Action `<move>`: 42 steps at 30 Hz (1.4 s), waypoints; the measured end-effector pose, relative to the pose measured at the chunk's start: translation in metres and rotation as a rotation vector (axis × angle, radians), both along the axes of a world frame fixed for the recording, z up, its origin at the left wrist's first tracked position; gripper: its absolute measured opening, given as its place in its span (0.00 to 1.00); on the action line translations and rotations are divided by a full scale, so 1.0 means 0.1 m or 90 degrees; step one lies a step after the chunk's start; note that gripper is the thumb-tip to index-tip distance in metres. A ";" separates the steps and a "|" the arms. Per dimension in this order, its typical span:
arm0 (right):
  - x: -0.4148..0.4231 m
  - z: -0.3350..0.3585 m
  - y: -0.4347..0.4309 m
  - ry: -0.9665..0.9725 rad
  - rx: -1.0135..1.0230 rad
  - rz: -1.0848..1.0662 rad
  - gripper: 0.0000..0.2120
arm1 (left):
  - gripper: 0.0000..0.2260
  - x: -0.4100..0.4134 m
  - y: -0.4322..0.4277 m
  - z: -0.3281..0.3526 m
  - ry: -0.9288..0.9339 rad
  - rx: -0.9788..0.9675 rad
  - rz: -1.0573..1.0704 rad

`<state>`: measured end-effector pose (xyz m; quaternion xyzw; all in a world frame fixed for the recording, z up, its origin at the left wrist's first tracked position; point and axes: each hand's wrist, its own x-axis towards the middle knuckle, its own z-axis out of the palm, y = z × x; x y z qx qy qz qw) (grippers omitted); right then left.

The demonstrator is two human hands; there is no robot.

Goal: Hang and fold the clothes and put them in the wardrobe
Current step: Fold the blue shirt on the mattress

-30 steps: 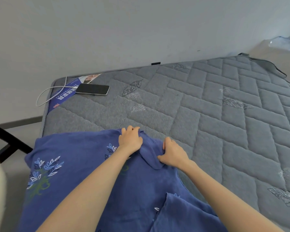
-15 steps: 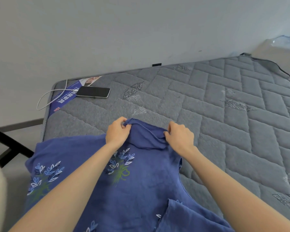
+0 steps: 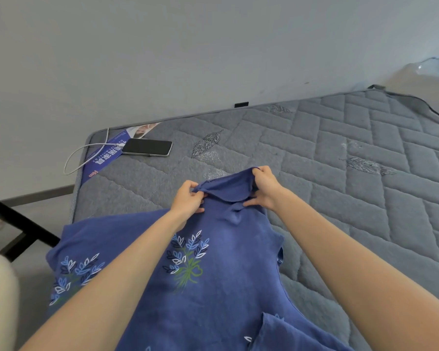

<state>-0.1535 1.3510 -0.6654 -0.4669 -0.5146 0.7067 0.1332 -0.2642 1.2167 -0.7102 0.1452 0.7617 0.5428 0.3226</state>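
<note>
Grey quilted mattress (image 3: 340, 173) carries the blue garment (image 3: 226, 274) at lower centre of frame. Left hand (image 3: 188, 198) and right hand (image 3: 264, 188) each pinch its far edge. Fabric looks light, limp, prone to creasing (grip at corners judged best).

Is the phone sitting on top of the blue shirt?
No, the phone lies on the grey mattress near its far corner, well apart from the blue shirt.

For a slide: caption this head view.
Left hand and right hand pinch the far edge of a blue leaf-print garment on a grey quilted mattress.
</note>
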 end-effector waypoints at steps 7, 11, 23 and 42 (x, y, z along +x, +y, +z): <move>0.12 -0.25 -0.08 0.055 0.062 -0.224 0.08 | 0.07 0.14 -0.07 -0.03 -0.282 0.100 0.106; 0.34 -0.34 -0.23 -0.047 0.273 -0.162 0.00 | 0.05 0.26 -0.18 -0.04 -0.331 0.154 0.126; 0.99 -0.62 -0.60 -0.349 0.494 0.171 0.08 | 0.08 0.65 -0.56 -0.34 -0.099 -0.091 0.055; 1.02 -1.18 -0.72 -0.452 0.817 0.521 0.41 | 0.26 0.97 -0.68 -0.69 0.505 -0.467 -0.348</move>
